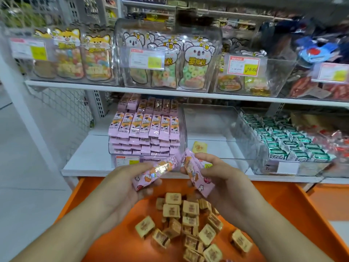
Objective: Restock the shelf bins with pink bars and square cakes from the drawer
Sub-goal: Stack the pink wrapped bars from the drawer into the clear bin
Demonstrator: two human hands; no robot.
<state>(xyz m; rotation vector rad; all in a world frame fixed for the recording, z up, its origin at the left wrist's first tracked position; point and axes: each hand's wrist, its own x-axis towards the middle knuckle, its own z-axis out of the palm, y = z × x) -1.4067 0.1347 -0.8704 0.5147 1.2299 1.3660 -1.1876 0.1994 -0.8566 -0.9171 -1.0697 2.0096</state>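
My left hand (122,183) grips a pink bar (156,172) that lies slanted up to the right. My right hand (220,176) holds a second pink bar (196,176), tilted down to the right. Both bars hover over the open orange drawer (294,208), just before the lower shelf. Several tan square cakes (188,225) lie loose in the drawer below my hands. A clear bin (182,127) on the lower shelf is stacked high with pink bars (145,129). To its right a clear bin (213,125) holds one single square cake (199,147).
A bin of green-white wrapped sweets (287,140) stands right of the near-empty bin, with red-wrapped ones (338,140) beyond. The upper shelf (170,92) carries clear bins of candy pouches (192,69) with price tags. A white shelf post (24,103) and floor lie left.
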